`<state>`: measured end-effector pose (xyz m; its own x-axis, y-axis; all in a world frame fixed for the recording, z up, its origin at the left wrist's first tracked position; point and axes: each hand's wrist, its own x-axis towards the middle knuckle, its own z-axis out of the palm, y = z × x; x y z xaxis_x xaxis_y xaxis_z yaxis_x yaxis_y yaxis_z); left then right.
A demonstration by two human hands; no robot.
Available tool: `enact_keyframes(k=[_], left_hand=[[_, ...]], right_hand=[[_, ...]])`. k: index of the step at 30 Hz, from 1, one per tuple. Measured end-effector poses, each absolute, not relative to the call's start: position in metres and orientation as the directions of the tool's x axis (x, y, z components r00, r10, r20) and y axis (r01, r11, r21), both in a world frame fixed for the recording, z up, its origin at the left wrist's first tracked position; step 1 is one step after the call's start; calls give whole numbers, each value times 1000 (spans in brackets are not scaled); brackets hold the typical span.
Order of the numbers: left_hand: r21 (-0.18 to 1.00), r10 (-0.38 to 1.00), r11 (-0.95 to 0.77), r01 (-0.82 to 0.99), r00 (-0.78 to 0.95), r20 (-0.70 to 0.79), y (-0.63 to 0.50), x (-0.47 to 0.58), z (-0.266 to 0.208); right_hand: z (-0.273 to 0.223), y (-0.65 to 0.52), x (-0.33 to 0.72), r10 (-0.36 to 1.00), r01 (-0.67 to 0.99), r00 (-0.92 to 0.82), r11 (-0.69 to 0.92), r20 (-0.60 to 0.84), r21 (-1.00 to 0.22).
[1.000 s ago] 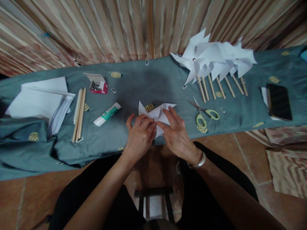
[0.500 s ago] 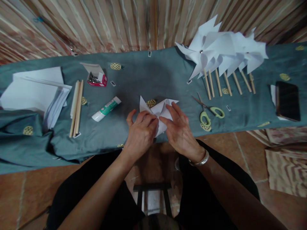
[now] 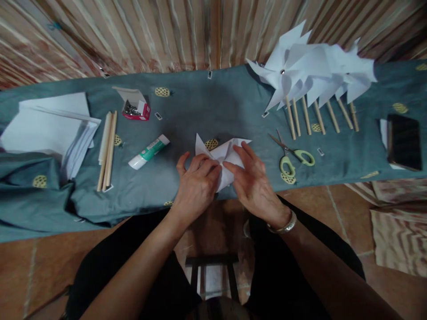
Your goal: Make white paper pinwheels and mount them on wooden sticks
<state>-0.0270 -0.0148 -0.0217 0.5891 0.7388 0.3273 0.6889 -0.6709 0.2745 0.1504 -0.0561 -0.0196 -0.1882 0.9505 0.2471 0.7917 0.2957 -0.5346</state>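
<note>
little has changed over the last second: we keep our left hand point(image 3: 199, 183) at the middle of the folded white paper point(image 3: 228, 176), while our right hand point(image 3: 252, 178) has shifted slightly outward. the paper's outline looks the same, so we judge that its centre is being held steady and the folding is no further along.

the left fingers are bunched and closed on the paper's centre. the right fingers are spread and loose, with the thumb near the middle and 2 fingertips at the right-hand blade. the paper lies near the table's front edge, between our glue stick point(image 3: 149, 152) and green-handled scissors point(image 3: 286, 149).

our surface is a blue-green cloth point(image 3: 207, 106) printed with yellow pineapples, rumpled at the left. there we see loose sheets point(image 3: 50, 120), wooden sticks point(image 3: 111, 149) and an open red box point(image 3: 145, 112) of small metal pieces. at the right, paper pinwheels point(image 3: 308, 62) overlap above 7 sticks, with a phone point(image 3: 404, 142) beyond them. a striped curtain point(image 3: 193, 35) hangs behind, and tiled floor point(image 3: 328, 222) shows below.
</note>
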Motion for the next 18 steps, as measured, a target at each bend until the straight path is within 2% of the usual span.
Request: enact_keyframes(k=[11, 18], left_hand=[[251, 736, -672, 697, 590, 331, -15, -27, -22], [288, 747, -663, 691, 589, 309, -15, -27, -20]], right_hand=[[-17, -58, 158, 931, 783, -154, 319, 331, -534], [-16, -60, 156, 910, 788, -183, 362, 372, -498]])
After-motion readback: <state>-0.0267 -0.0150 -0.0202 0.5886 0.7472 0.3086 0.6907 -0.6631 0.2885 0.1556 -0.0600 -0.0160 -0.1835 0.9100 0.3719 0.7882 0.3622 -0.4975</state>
